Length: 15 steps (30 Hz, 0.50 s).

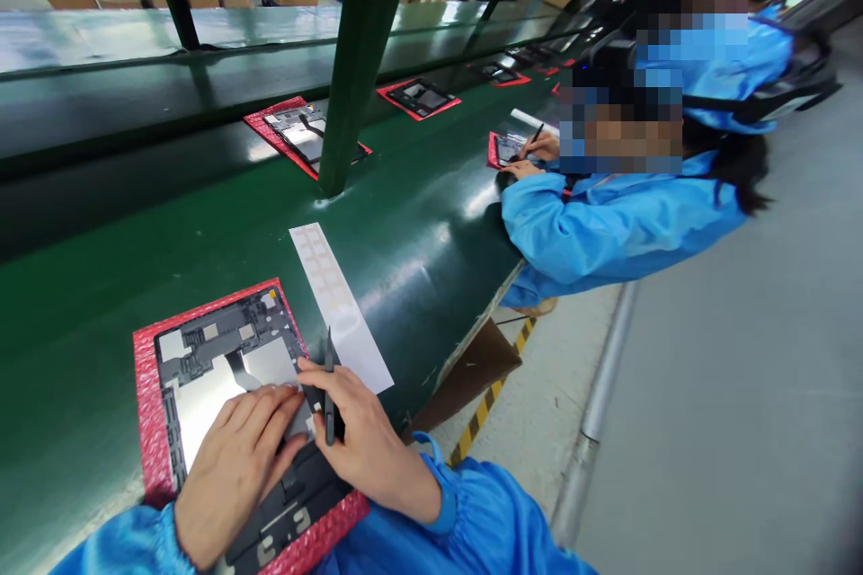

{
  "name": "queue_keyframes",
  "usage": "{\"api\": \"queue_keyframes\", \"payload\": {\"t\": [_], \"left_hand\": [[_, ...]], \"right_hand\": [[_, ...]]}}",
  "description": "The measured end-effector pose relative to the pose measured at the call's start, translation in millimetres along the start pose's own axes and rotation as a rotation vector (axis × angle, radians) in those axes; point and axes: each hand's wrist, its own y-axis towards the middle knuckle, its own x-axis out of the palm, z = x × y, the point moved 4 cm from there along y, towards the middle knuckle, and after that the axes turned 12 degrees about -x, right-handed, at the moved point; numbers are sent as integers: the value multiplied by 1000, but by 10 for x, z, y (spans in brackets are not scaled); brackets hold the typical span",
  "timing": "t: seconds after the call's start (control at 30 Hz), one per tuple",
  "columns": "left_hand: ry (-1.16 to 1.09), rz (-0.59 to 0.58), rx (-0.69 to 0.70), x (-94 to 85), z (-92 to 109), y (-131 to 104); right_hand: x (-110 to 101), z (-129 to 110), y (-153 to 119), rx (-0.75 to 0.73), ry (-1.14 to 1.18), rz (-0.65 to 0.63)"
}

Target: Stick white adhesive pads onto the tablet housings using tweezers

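An opened tablet (199, 409) lies on red bubble wrap (146, 413) at the front of the green bench, its silver battery and dark boards showing. My left hand (235, 463) rests on its middle, fingers stretched out over the inner parts. My right hand (370, 445) grips black tweezers (330, 409), whose tip points up and away from the tablet. The thumb and index finger of this hand meet the tablet's right edge. Whatever is under my left fingertips is hidden. Just beyond my right hand lies a white strip of stickers (330, 287).
A green post (364, 45) rises from the bench (418, 243). Further off lie more opened tablets (422, 97) on red wrap. To the right, a co-worker in a blue smock (607, 216) works on one. A cardboard box (472, 373) stands below the bench edge.
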Motion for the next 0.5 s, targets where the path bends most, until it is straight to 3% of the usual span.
{"api": "queue_keyframes", "payload": {"t": [0.33,0.5], "left_hand": [[5,-9,14,33,-23,-19],[-13,-35,-17,60,-42,-33]], "right_hand": [[150,3,31,84,-67,-47],[188,50,48,89,-64,39]]}}
